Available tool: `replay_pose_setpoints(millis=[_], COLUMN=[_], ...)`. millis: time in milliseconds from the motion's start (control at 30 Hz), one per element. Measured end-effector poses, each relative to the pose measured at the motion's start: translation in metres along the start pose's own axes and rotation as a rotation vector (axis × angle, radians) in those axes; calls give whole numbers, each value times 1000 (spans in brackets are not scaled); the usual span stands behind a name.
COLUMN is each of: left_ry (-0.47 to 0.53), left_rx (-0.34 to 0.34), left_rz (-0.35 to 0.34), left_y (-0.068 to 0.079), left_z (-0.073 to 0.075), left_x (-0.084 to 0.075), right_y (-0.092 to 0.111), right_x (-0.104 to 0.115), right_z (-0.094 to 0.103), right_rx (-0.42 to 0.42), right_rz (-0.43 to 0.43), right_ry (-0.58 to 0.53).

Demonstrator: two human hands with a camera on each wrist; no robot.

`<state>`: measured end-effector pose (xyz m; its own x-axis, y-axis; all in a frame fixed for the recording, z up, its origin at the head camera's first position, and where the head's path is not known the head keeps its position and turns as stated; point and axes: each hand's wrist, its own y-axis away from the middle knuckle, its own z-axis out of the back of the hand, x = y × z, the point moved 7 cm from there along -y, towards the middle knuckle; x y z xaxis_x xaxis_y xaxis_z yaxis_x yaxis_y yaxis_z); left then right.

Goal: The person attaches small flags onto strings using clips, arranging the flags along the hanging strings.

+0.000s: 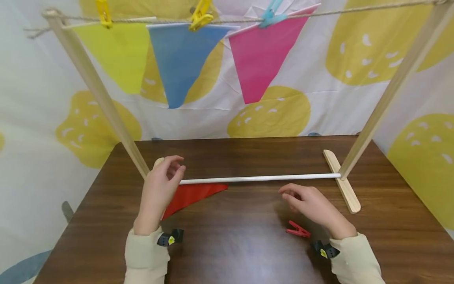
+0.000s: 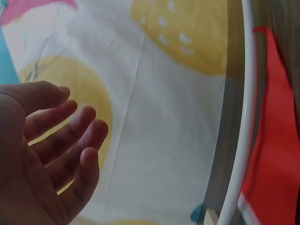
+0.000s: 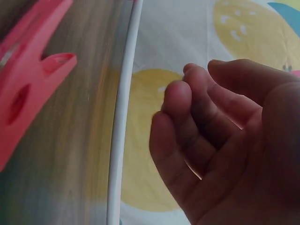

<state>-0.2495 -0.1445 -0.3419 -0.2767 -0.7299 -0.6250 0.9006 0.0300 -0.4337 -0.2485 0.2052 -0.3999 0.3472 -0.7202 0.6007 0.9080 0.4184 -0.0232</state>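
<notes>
My left hand point(image 1: 161, 181), fingers loosely bent and holding nothing, is over the left end of a white rod point(image 1: 262, 178). Below it on the table lies a red pennant point(image 1: 193, 196), partly hidden by that hand. My right hand point(image 1: 310, 203) hovers right of the middle, its fingers relaxed and nothing between them. Just under it is a red clothespin point(image 1: 298, 229), which looms large in the right wrist view. Overhead, a yellow pennant point(image 1: 118, 51), a blue pennant point(image 1: 184, 55) and a pink pennant point(image 1: 266, 51) hang from a twine line point(image 1: 340, 12).
Two yellow clothespins, one being the left clip point(image 1: 104, 14), and a light blue clothespin point(image 1: 271, 15) grip the pennants. Wooden posts, the left post point(image 1: 95, 90) and right post point(image 1: 393, 86), carry the twine. A wooden foot point(image 1: 342, 181) supports the right post on the brown table point(image 1: 248, 240).
</notes>
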Motion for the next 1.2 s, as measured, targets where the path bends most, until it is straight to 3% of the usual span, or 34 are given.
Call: replay_pose_setpoints(millis=[200, 367, 533, 1000, 1200], left_ry=[-47, -75, -70, -100, -104], left_rx=[-1, 36, 82, 232, 306], left_rz=[100, 151, 223, 259, 330], left_y=[2, 3, 4, 9, 13], left_z=[13, 15, 15, -13, -24], left_x=[29, 44, 55, 72, 84], right_y=[-8, -5, -4, 2, 3], right_x=[-4, -12, -17, -24, -25], right_z=[-3, -5, -5, -17, -21], right_rx=[23, 58, 62, 199, 260], right_rz=[15, 33, 20, -15, 3], right_ry=[41, 134, 161, 133, 95])
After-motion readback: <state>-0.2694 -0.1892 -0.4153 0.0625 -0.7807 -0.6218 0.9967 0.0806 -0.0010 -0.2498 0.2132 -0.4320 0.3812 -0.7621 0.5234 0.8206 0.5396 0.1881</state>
